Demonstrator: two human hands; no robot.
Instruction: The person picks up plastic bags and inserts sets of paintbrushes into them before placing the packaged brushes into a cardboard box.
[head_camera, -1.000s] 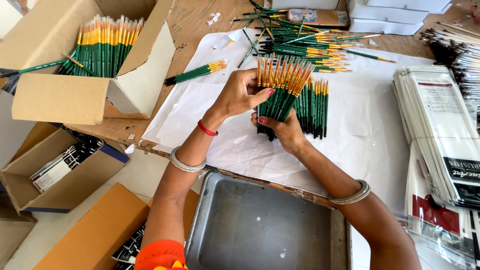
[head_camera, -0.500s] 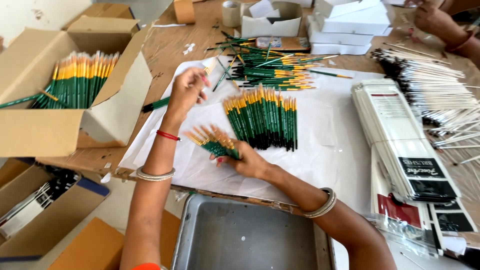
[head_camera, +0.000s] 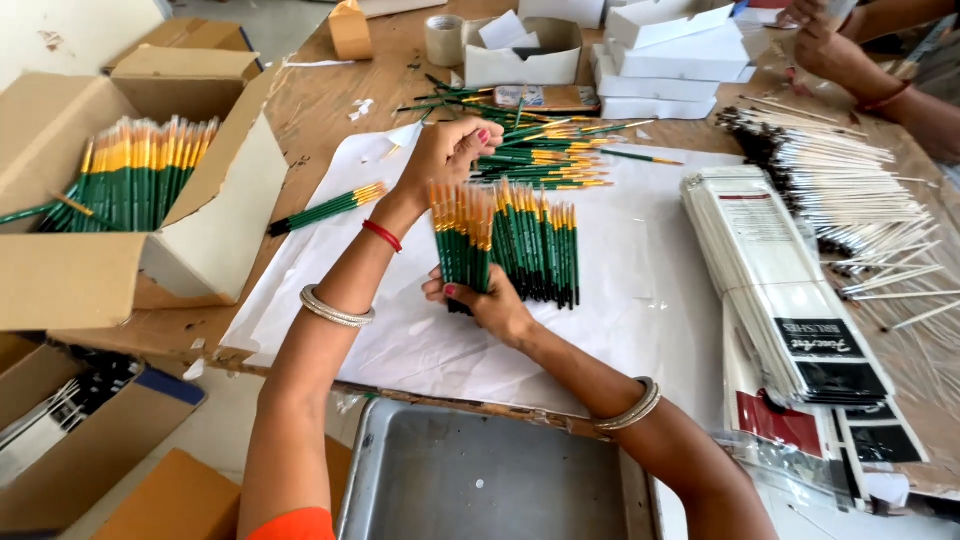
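Right hand (head_camera: 492, 305) grips a green brush bundle (head_camera: 462, 245); left hand (head_camera: 447, 152) curls loosely over its tips.

The left hand (head_camera: 447, 152) is raised with fingers curled, while the right hand (head_camera: 487, 302) grips from below.

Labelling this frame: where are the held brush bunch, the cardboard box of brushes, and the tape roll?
held brush bunch (head_camera: 462, 240), head view, green handles.
cardboard box of brushes (head_camera: 70, 275), head view, front wall.
tape roll (head_camera: 444, 40), head view, outer side.
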